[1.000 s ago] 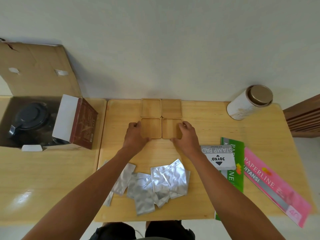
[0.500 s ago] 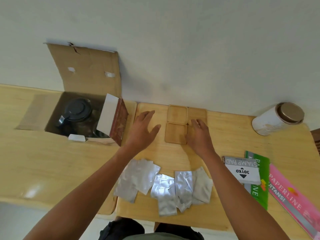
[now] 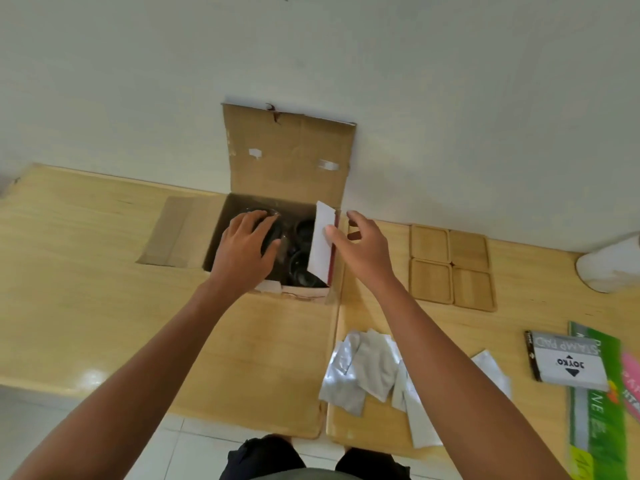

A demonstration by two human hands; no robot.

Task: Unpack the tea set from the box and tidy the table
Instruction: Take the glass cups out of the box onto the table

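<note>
On the desk (image 3: 104, 271) the open cardboard box (image 3: 291, 161) holds the dark teapot (image 3: 273, 230) and cups. The left hand (image 3: 242, 251) lies on the teapot lid, fingers spread, not yet gripping; the right hand (image 3: 360, 247) hovers open beside the white flap (image 3: 322, 247). Best to hold that flap aside and lift the pot straight up, supporting its lid

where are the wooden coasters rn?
Head view, right of centre: four wooden coasters lie in a square on the table, right of the cardboard box, beyond the foil packets.

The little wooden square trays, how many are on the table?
4 wooden trays, in a two-by-two block on the table, right of the open box: two nearer the wall, two nearer the person. None looks hidden.
</note>
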